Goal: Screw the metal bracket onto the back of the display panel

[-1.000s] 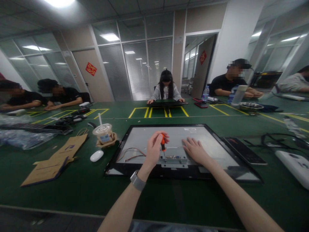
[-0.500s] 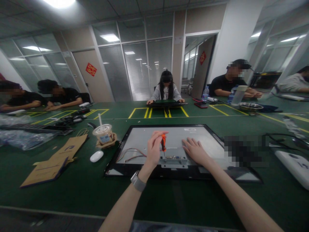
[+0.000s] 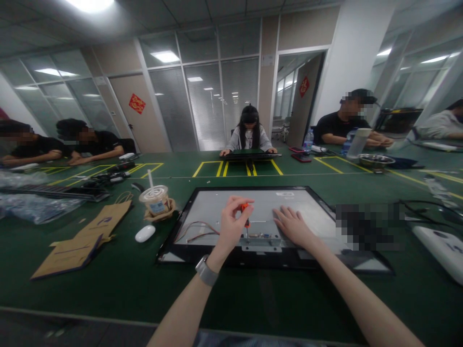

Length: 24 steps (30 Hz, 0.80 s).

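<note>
Where left-hand fingers grip, the screwdriver is partly hidden.

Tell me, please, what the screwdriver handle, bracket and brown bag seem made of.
The screwdriver handle is probably plastic, being bright orange; finish unclear. The bracket looks like dull grey metal, with straight, crisp edges. The bag seems matte paper, judging by its brown folds.

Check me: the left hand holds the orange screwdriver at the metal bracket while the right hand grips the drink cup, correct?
Not the last part: the head view shows the right hand resting spread on the panel. The left hand holds the orange screwdriver at the metal bracket.
</note>
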Motion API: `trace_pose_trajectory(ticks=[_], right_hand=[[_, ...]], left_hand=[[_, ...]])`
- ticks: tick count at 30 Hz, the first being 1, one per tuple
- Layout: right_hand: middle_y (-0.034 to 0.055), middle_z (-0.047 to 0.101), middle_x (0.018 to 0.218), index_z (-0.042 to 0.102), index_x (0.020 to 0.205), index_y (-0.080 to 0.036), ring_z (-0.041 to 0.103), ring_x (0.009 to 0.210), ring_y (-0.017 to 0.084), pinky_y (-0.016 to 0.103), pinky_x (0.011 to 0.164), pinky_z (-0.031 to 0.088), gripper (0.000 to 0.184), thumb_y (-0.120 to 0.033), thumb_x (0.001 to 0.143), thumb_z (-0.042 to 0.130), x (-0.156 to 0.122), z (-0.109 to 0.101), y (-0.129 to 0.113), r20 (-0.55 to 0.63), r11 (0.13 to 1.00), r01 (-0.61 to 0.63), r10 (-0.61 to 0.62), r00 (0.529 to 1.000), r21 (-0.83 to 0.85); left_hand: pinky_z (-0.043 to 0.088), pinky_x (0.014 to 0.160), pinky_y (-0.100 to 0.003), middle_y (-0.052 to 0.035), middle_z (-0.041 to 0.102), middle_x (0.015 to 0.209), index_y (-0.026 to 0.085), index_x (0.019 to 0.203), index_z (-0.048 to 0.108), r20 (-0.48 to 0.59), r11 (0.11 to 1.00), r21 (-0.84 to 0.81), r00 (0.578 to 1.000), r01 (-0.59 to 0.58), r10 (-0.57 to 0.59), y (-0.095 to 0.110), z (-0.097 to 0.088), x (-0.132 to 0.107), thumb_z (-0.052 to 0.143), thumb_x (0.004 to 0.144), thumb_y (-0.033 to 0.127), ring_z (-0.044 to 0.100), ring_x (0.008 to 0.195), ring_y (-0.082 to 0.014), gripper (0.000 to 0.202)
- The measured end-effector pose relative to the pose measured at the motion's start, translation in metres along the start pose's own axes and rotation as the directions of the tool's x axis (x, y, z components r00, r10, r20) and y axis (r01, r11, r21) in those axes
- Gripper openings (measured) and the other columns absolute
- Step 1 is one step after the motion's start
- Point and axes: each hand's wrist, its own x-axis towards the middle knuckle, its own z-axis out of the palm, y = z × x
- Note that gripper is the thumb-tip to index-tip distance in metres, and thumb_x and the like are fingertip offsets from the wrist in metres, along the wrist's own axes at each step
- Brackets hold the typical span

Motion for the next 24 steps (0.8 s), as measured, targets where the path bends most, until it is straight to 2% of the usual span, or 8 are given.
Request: trace_pose_trajectory(ticks=[2,7,11,14,19,24], right_hand=[[0.0177,0.042,0.152,0.043,0.148,-0.019,0.037,0.139,0.035,0.056,0.108,0.032,0.054,-0.038,0.101,0.025,-0.0001,0.0003,-0.0001,-0.002,1.000,0.000,0.000,1.000,0.002],[0.0187,0.040,0.153,0.043,0.149,-0.018,0.035,0.140,0.036,0.056,0.110,0.030,0.055,-0.037,0.101,0.026,-0.0014,-0.0019,-0.0016,0.009,1.000,-0.005,0.005,1.000,0.006],[0.0182,0.039,0.154,0.041,0.150,-0.018,0.034,0.140,0.036,0.056,0.110,0.030,0.055,-0.038,0.101,0.025,-0.0016,-0.0031,-0.0020,0.019,1.000,-0.009,0.009,1.000,0.008],[0.0181,0.039,0.154,0.041,0.150,-0.019,0.034,0.141,0.036,0.056,0.110,0.029,0.055,-0.039,0.101,0.024,-0.0010,-0.0023,-0.0015,0.019,1.000,-0.012,0.012,1.000,0.017],[0.0178,0.039,0.154,0.042,0.150,-0.019,0.033,0.141,0.035,0.056,0.111,0.028,0.056,-0.040,0.101,0.023,-0.0005,-0.0008,-0.0006,0.020,1.000,-0.013,0.013,1.000,0.028],[0.0185,0.041,0.153,0.043,0.149,-0.019,0.036,0.139,0.036,0.056,0.109,0.030,0.055,-0.039,0.101,0.024,-0.0006,0.0000,-0.0006,0.004,1.000,-0.007,0.007,1.000,0.015]], left_hand=[[0.048,0.073,-0.025,-0.0040,0.056,0.090,0.020,0.095,0.076,-0.010,1.000,0.011,1.000,-0.007,0.007,0.0000,-0.0003,-0.0004,0.064,0.087,0.027,0.056,0.080,-0.0142,0.016],[0.049,0.087,-0.030,-0.0088,0.064,0.110,0.018,0.102,0.073,0.031,1.000,-0.019,0.999,-0.020,0.020,0.0055,0.0007,-0.0029,0.044,0.095,0.023,0.061,0.097,-0.0181,0.030],[0.051,0.076,-0.027,-0.0093,0.068,0.103,0.017,0.106,0.070,0.066,0.999,-0.020,0.997,0.048,-0.047,0.0089,0.0021,-0.0043,0.044,0.095,0.026,0.065,0.087,-0.0172,0.030],[0.051,0.069,-0.025,-0.0094,0.067,0.103,0.017,0.104,0.070,0.064,0.998,-0.029,0.997,0.052,-0.050,0.0087,0.0020,-0.0048,0.045,0.095,0.028,0.066,0.086,-0.0172,0.028],[0.050,0.073,-0.026,-0.0081,0.064,0.100,0.017,0.102,0.070,0.048,1.000,-0.024,0.999,0.005,-0.004,0.0060,0.0008,-0.0048,0.049,0.095,0.026,0.064,0.083,-0.0159,0.024],[0.047,0.076,-0.028,-0.0030,0.054,0.084,0.018,0.096,0.073,-0.009,0.991,0.103,0.996,-0.089,0.091,0.0026,0.0001,-0.0040,0.058,0.089,0.022,0.055,0.078,-0.0149,0.016]])
